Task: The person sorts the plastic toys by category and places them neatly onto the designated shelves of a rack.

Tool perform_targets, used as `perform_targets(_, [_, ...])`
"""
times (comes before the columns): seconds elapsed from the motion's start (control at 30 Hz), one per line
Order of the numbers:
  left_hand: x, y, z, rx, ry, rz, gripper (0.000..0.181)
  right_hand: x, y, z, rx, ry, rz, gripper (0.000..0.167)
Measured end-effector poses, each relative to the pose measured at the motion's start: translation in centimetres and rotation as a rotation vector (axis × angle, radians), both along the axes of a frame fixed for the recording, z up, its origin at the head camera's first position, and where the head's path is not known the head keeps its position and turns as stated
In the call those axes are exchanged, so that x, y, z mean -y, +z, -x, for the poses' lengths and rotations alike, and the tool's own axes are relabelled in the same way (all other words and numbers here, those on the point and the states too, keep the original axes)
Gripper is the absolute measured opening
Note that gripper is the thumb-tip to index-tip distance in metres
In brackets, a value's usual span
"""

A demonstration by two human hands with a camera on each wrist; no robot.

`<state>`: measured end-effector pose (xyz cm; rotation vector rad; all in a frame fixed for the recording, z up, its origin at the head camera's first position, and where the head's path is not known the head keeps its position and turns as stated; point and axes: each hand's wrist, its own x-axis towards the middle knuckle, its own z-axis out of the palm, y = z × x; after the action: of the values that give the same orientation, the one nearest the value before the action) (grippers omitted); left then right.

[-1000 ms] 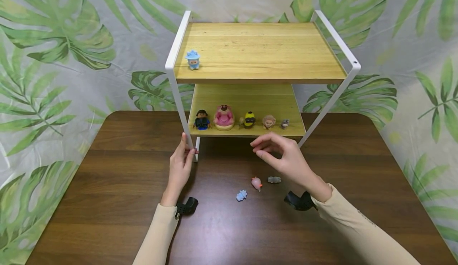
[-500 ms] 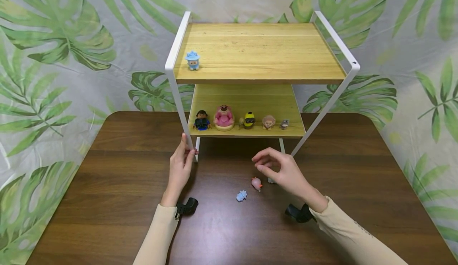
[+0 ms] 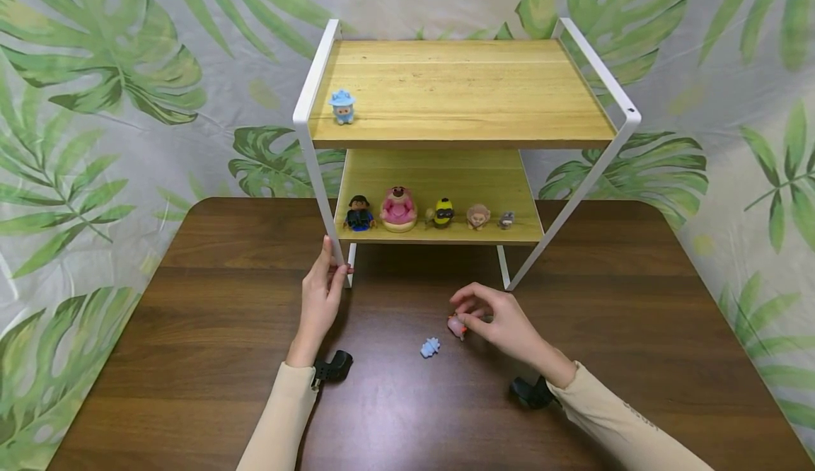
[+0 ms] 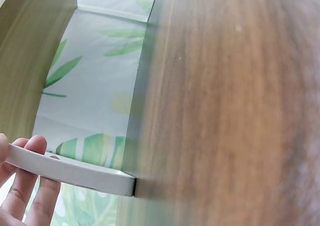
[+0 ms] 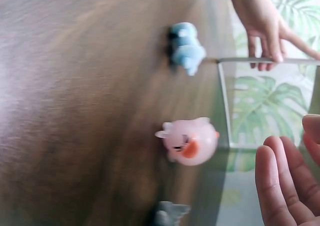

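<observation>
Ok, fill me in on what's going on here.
A person's left hand holds a leg of the white-framed rack, while the right hand hovers near a pink figure on the table, not gripping it. A light blue figure and a gray one also lie there. Five figures line the lower shelf, and a blue-hatted one stands on the top shelf.

The left grip (image 3: 321, 291) is holding the white leg (image 3: 320, 184) of a shelf (image 3: 461, 144). On the brown desk (image 3: 210, 351), a small pink toy (image 3: 455, 326) is lying beneath the curving fingers of the right grip (image 3: 499, 317), a pale blue toy (image 3: 429, 347) lying nearby. Five figures (image 3: 443, 213) are lining the lower board (image 3: 439, 167); a blue-hatted figure (image 3: 342, 107) is standing on the upper board (image 3: 458, 89), toward its left end.
</observation>
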<state>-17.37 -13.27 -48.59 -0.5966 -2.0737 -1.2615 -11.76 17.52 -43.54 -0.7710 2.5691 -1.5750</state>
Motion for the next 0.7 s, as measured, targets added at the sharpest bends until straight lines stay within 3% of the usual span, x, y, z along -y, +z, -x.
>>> perform_targets(0.2, [0.0, -0.1, 0.1, -0.009, 0.003, -0.003, 0.098, -0.2, -1.1, -0.1, 0.039, 0.007, -0.009, 0.02])
perform_targets(0.7, [0.0, -0.3, 0.1, 0.002, 0.006, -0.005, 0.1, -0.3, -2.5, -0.5, 0.009, -0.052, -0.133, 0.018])
